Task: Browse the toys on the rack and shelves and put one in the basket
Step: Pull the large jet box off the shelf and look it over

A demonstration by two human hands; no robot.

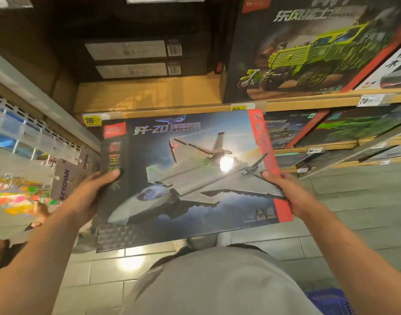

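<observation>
A large flat toy box (190,173) with a grey fighter jet printed on it is held up in front of the shelves, its picture side facing me. My left hand (92,192) grips its left edge, thumb on the front. My right hand (285,192) grips its right edge by the red stripe. A corner of the blue basket (329,301) shows at the bottom right, below my right forearm.
Wooden shelves (308,103) hold more boxed building sets, among them a green truck box (313,51). Dark boxes (140,57) are stacked at the back of an open shelf bay. A rack of small toys and keychains (35,155) stands at left. Another person's hand (41,210) shows at left.
</observation>
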